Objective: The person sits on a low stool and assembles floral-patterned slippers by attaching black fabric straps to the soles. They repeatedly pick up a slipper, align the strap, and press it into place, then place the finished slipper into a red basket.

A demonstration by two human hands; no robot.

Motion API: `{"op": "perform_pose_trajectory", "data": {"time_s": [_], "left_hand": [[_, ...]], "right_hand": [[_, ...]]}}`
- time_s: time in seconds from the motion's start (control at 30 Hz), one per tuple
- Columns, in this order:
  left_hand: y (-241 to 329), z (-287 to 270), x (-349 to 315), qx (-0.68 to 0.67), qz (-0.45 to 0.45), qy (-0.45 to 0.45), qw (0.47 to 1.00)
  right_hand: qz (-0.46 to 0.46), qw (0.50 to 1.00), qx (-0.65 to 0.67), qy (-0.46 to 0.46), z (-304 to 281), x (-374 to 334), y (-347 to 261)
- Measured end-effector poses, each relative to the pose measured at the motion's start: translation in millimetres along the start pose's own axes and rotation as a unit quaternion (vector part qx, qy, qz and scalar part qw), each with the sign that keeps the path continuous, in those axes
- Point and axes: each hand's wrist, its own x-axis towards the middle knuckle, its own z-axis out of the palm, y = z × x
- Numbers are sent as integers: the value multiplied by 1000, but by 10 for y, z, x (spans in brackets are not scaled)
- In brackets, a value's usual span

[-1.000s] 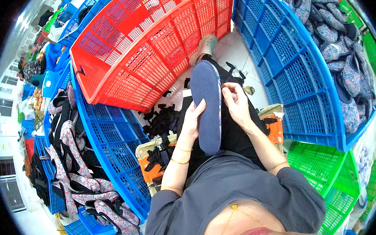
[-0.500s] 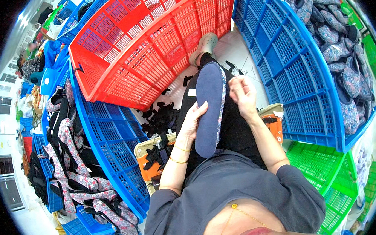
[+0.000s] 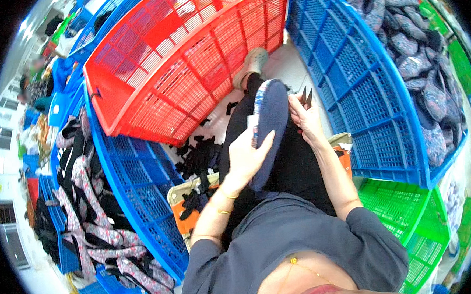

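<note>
A slipper [image 3: 274, 115] with a navy sole and a floral-patterned side stands tilted over my lap. My left hand [image 3: 245, 156] is closed around its near left side, thumb across the sole and the other fingers partly hidden behind it. Just right of the slipper, my right hand [image 3: 307, 122] grips small dark thread snips [image 3: 308, 98], their two pointed blades apart and aimed away from me. The snips do not touch the slipper. A small white tag shows by the fingers of my left hand.
A red basket [image 3: 163, 105] stands ahead. Blue crates flank me: the right crate [image 3: 364, 85] holds floral slippers [image 3: 429, 100], and floral pieces [image 3: 111, 230] lie beyond the left crate [image 3: 140, 180]. Black scraps [image 3: 198, 154] litter the floor; a green crate [image 3: 395, 207] is at lower right.
The slipper has turned, so its floral side now faces left, and my left hand has shifted its grip farther up. My right hand has rotated, bringing the snips' blades into view.
</note>
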Motion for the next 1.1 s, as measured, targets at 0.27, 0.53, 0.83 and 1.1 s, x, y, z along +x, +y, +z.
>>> {"op": "perform_pose_trajectory", "data": {"time_s": [0.27,0.53,0.83,1.1], "left_hand": [[-300,-1919,1899,-338,20,251,907],[-514,-489,1165,-290,14,60,955],[-583,27,658,-445,-73,-75,889],[100,-302,586,-98,213,124,964]], "right_hand": [[-174,956,-189,140,-328,637,-1140],[-125,668,-566,466,-1674,2486,-2681],[-388,593,-567,420,-1136,1916,-2847],[-236,664,-695,-141,-151,884,-1978]]}}
